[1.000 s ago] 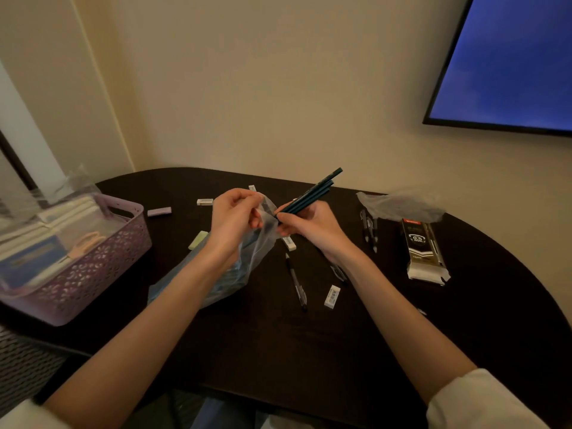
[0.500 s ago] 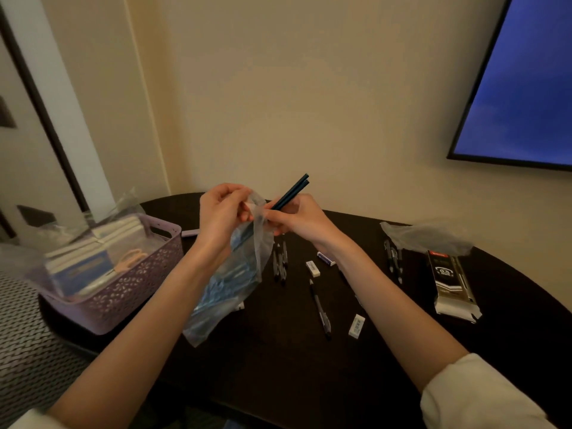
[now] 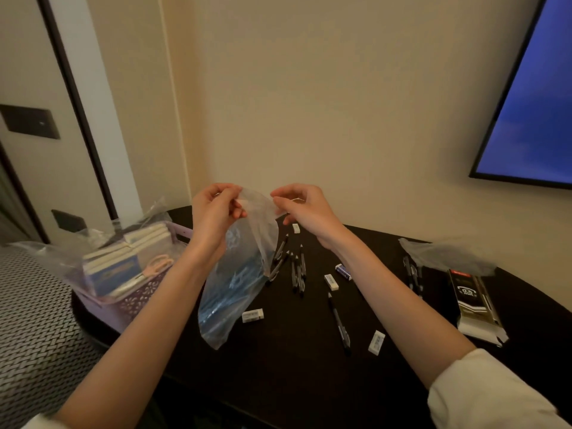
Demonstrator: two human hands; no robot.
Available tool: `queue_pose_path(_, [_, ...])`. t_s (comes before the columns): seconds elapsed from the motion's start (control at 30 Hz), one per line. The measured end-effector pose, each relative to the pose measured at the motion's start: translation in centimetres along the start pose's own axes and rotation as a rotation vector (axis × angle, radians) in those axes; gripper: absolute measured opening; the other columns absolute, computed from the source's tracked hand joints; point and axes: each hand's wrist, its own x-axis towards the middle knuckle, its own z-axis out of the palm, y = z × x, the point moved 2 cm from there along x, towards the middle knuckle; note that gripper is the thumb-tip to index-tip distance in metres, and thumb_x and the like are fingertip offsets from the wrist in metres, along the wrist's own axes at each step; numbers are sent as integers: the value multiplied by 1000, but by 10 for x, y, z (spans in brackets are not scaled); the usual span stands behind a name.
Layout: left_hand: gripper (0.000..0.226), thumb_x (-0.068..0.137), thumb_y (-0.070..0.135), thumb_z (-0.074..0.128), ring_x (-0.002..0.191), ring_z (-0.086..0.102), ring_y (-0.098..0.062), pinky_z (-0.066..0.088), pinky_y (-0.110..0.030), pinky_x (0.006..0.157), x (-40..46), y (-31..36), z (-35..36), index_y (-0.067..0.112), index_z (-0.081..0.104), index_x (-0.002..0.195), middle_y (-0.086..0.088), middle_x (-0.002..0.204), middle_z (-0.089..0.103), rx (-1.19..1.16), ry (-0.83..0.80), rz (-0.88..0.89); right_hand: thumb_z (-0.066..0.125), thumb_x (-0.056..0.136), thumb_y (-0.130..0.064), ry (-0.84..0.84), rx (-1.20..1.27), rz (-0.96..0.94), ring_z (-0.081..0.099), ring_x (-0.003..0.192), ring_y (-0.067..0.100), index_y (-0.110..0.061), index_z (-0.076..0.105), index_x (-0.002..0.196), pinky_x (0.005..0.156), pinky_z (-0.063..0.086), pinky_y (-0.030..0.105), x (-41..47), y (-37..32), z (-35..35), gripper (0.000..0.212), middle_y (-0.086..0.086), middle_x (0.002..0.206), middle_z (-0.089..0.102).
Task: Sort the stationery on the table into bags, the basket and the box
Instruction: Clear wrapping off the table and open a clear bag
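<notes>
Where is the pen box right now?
In the head view, the pen box lies on the dark table's right side, just in front of a crumpled clear bag.

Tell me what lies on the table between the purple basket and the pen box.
In the head view, between the purple basket and the pen box: the held plastic bag, scattered black pens and white erasers.

The black pen box (image 3: 470, 297) reads "0.5" (small print unreadable).
</notes>
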Motion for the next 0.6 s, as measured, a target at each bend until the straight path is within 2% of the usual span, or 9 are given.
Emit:
queue_pose_path(0.07, [7,95,4,55,46,47,-8,49,-27,62,2,2,-5,0,59,90,3,50,52,0,10,-3,64,91,-19,116,-53,-10,62,94,14,-10,65,110,71,52,21,1,6,2,21,6,105,64])
queue_pose_path(0.13, [8,95,4,54,46,47,-8,50,-30,65,5,3,-7,1,59,89,1,51,51,2,29,-6,63,90,-38,157,-96,27,58,102,12,-14,59,119,79,50,21,-2,13,3,38,2,112,60])
queue_pose_path(0.23, [10,95,3,53,45,51,-8,52,-28,64,6,5,-7,3,59,87,-3,56,52,24,64,3,54,85,-62,7,-26,143,58,107,11,-12,48,133,88,53,28,-13,26,10,70,0,123,57])
queue_pose_path(0.3, [10,96,2,52,46,54,-8,54,-25,62,6,7,-7,3,58,88,-6,61,53,31,83,11,58,78,-65,-137,-51,189,59,111,12,-11,45,138,92,53,32,-21,39,18,81,2,129,57])
queue_pose_path(0.4, [6,96,4,52,52,59,-11,58,-30,71,6,6,-9,3,57,92,-7,67,58,42,81,10,74,77,-47,-272,-109,200,60,112,11,-17,51,133,95,52,34,-29,53,36,67,-2,124,61])
queue_pose_path(0.47, [4,96,5,52,56,63,-14,59,-35,76,6,6,-9,2,56,96,-7,70,61,45,71,3,76,78,-40,-242,-91,184,63,108,13,-17,56,125,93,54,34,-28,55,46,56,0,119,65])
queue_pose_path(0.6, [11,98,7,52,65,69,-19,59,-35,77,1,12,-11,-1,54,106,-10,76,66,84,-28,-3,65,90,-33,-138,-46,152,66,100,18,-14,62,119,85,54,33,-19,48,63,35,6,110,69])
